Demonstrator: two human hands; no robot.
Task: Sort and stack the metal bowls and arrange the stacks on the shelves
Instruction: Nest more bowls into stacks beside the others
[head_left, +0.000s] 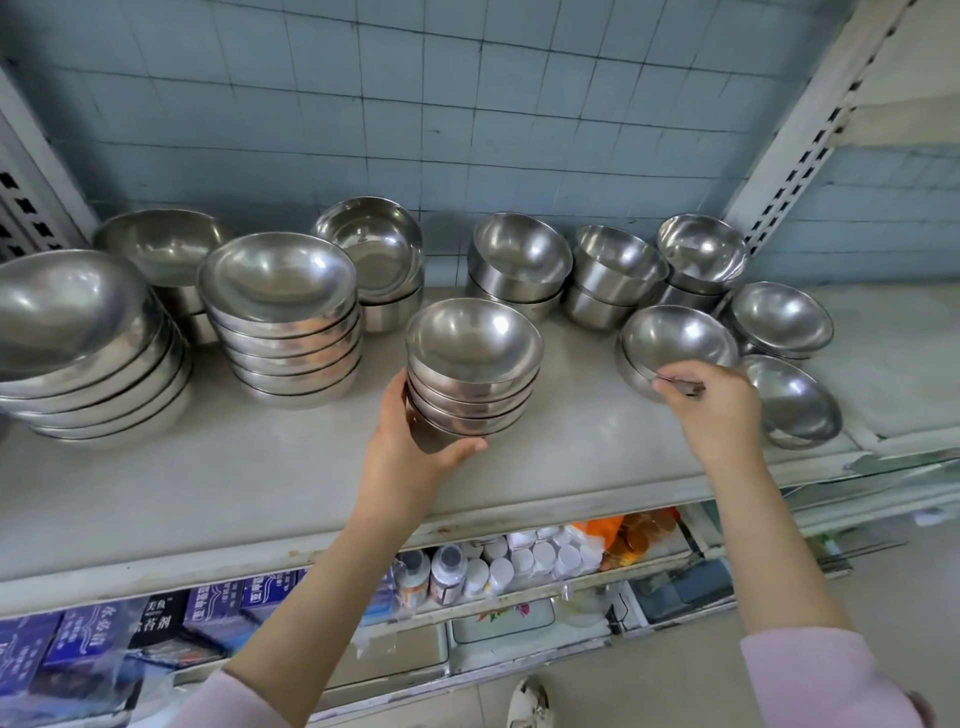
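I lose the left part of the large bowl stack (78, 338) to the picture's left edge. The rear stack (166, 249) behind it is half covered by nearer bowls, so I cannot count it. The left hand (410, 431) grips the small bowl stack (472, 374), its fingers out of sight behind it. The right hand (711, 400) pinches a bowl (675, 343) by its near rim. I cannot tell how many lie beneath. Lower down, the bottles (447, 571) and blue boxes (78, 639) carry print too blurred to read. A shoe (530, 701) is cut by the bottom edge.
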